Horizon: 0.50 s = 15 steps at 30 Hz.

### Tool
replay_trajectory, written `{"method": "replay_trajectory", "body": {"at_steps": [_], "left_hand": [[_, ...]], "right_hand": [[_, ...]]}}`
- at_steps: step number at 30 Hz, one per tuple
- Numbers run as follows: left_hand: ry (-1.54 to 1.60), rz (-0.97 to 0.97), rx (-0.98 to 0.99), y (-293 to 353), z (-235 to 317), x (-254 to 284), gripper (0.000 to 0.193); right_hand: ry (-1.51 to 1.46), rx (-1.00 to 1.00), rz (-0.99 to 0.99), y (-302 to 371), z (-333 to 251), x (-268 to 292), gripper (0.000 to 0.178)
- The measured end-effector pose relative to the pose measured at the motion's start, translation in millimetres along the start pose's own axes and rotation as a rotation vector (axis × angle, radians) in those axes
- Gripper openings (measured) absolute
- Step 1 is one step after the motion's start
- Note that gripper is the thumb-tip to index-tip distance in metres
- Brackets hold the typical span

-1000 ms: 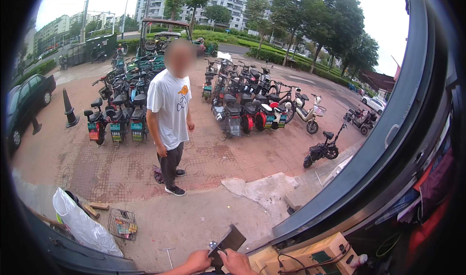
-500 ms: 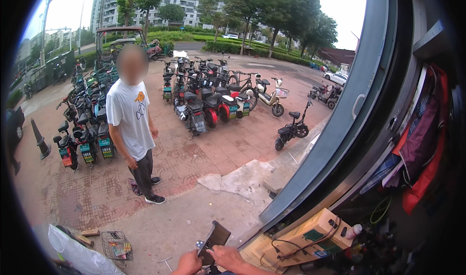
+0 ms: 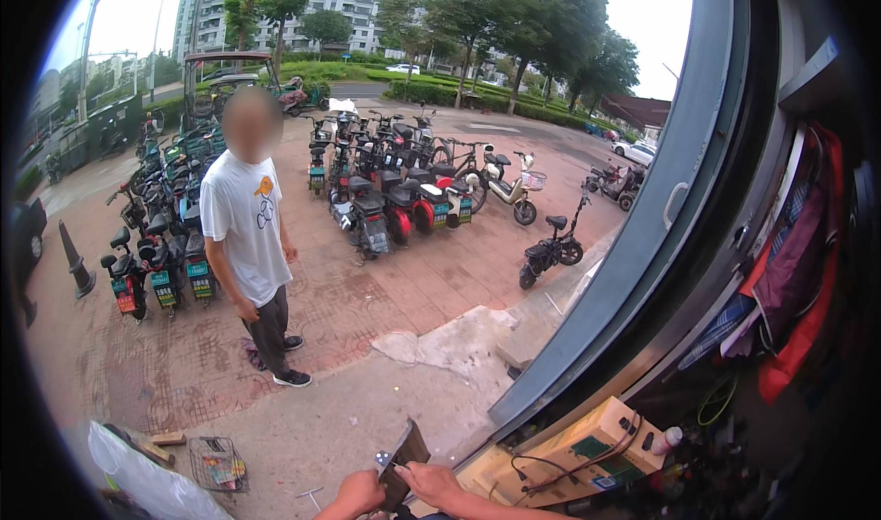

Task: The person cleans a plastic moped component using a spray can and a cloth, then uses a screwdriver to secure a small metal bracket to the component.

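A dark, flat rectangular panel (image 3: 410, 447) stands tilted at the bottom centre, between my two hands. My left hand (image 3: 360, 494) is closed at its lower left edge; most of its fingers are hidden. On the panel's right side, my right hand (image 3: 431, 484) is closed with its fingers bent against it. A small shiny piece with dark round spots (image 3: 382, 458) shows just above my left hand, next to the panel. What kind of thing the panel is, I cannot make out.
A cardboard box (image 3: 587, 445) with black cables lies right of my hands, beside the grey door frame (image 3: 633, 272). A wire basket (image 3: 218, 465) and white plastic sheeting (image 3: 147, 479) are at lower left. A person in a white T-shirt (image 3: 248, 217) stands ahead, before parked scooters (image 3: 367, 217).
My hands and the panel have shifted very slightly, with the panel a little more edge-on. The person ahead stays in place; a white car in the background has moved left.
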State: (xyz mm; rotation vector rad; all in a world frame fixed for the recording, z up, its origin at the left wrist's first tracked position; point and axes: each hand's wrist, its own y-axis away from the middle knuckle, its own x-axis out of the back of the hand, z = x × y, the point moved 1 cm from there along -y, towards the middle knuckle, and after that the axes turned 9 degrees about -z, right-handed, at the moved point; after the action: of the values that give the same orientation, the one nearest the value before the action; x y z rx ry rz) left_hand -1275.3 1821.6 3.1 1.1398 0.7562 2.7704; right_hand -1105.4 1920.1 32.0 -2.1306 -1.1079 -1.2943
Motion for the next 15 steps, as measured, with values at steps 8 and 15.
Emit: {"method": "replay_trajectory", "body": {"at_steps": [8,15], "left_hand": [[-0.026,0.021,-0.094,5,-2,-7,0.03],[0.041,0.017,-0.107,8,-8,-14,0.028]], "right_hand": [[-0.237,-0.133,0.069,16,-20,-3,0.037],[0.082,0.166,0.263,14,-30,6,0.033]]}}
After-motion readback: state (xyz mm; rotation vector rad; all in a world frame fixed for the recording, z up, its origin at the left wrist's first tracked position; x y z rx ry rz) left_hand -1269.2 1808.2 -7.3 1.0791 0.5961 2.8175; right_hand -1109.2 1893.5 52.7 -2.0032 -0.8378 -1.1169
